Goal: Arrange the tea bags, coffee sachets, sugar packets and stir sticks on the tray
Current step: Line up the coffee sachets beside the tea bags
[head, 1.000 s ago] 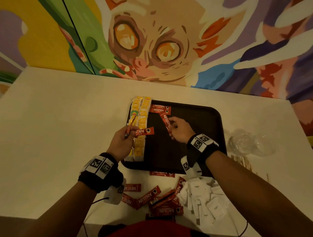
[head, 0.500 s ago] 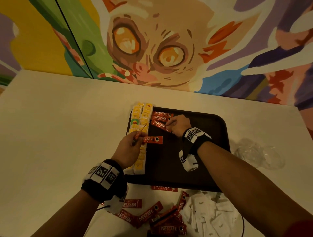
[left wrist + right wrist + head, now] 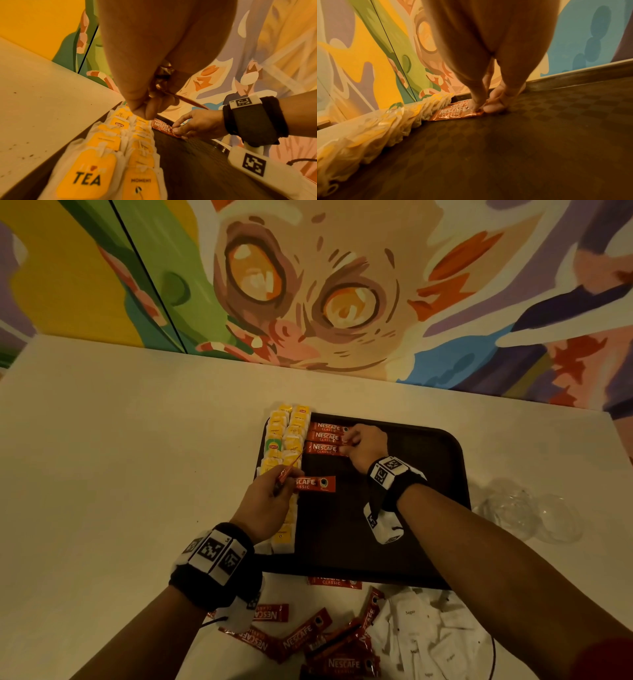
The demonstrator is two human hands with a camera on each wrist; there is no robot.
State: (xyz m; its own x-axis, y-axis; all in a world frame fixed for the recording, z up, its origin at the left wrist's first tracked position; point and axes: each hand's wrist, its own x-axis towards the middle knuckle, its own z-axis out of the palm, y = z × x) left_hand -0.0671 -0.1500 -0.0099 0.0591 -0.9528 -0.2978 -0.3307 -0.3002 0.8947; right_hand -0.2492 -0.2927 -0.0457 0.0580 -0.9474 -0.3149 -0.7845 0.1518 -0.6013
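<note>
On the white table [image 3: 102, 474] sits a dark tray [image 3: 428, 508]. Two overlapping columns of tea bags [image 3: 287, 436] run along the tray's 9 o'clock edge, yellow tags up, one green tag among them. Just beside them, toward 11 o'clock on the tray, three coffee sachets [image 3: 325, 437] lie flat in a stack of parallel rows. Right hand [image 3: 364, 445]: thumb and fingertips [image 3: 475, 106] pinched on the right end of the nearest row, the third sachet [image 3: 162, 127], pressing it to the tray floor. Left hand [image 3: 265, 505]: fingers curled, clamped on two held sachets [image 3: 313, 483], one level and label up, one edge-on and pointing to 1 o'clock. Off the tray at 6 o'clock, loose sachets [image 3: 301, 635] lie scattered; white sugar packets [image 3: 421, 635] are heaped to their right. Crumpled clear plastic [image 3: 520, 508] lies at 3 o'clock of the tray.
</note>
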